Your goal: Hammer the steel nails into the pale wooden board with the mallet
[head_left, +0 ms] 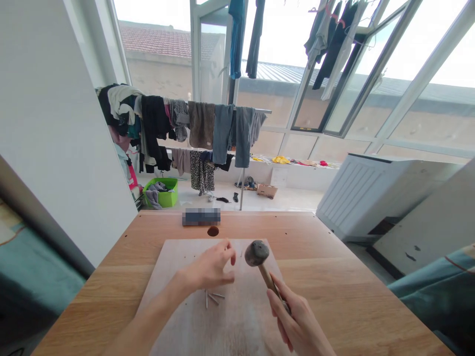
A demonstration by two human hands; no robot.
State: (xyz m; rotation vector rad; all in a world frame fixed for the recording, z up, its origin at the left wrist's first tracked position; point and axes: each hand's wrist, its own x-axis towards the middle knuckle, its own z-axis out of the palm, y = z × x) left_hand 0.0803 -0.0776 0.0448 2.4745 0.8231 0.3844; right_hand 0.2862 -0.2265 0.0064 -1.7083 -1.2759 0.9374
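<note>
My right hand (295, 314) is wrapped round the wooden handle of a mallet (257, 253) with a dark, rounded head. The head is raised, tilted up and to the left, over the right part of a pale board (178, 316). My left hand (215, 265) hovers above the board's middle with bent fingers; a gap shows between thumb and forefinger, and nothing is seen in it. Several loose nails (213, 298) lie on the board just below that hand. A thin nail-like mark (241, 254) shows between the left hand and the mallet head, too small to make out.
The board rests on a wooden table (326, 291) with a round hole (213, 231) near its far edge. A blurred-out dark box (201, 217) stands behind the hole. Beyond are a laundry rack (256, 111), a green basket (168, 197) and a white appliance (345, 193).
</note>
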